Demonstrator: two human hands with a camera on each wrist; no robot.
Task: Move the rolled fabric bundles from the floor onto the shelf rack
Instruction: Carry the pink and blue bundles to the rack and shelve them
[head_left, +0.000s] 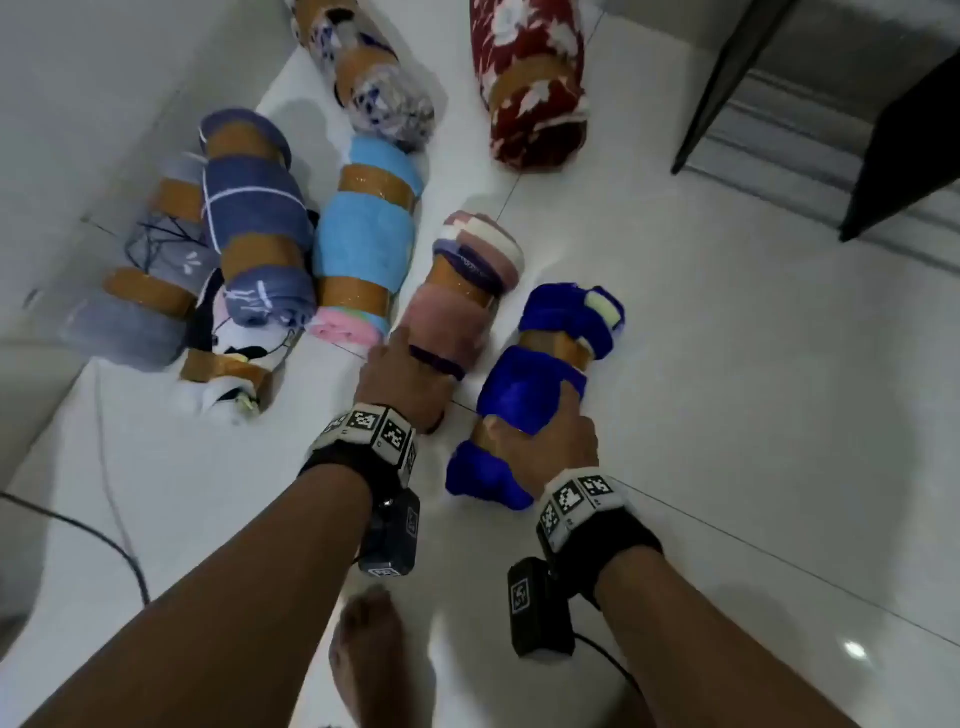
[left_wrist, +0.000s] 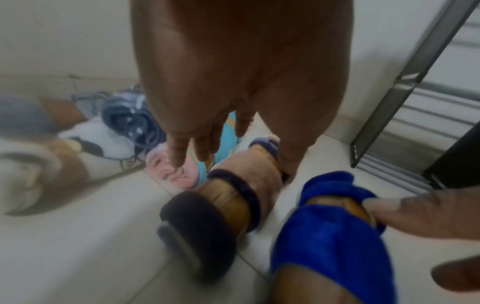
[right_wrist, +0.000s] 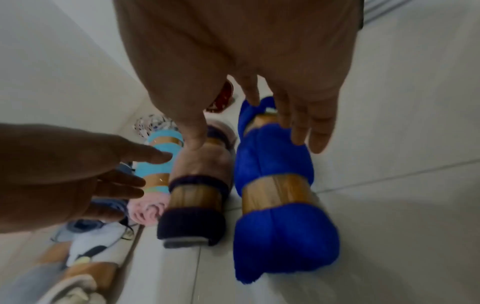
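The bright blue fuzzy fabric roll (head_left: 524, 384) has brown tape bands (head_left: 551, 346). Just beside it, a dusty pink fabric roll (head_left: 452, 317) has dark purple stripes. Well apart from the blue one, a dark red fabric roll (head_left: 530, 78) has white flowers.

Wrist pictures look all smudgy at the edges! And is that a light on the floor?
Left wrist view: the edges smear and the blue bundle looks blurred. Right wrist view: same smear, worst at the bottom left. Head view: sharper; that white spot is a light's reflection, glare on the shiny floor.
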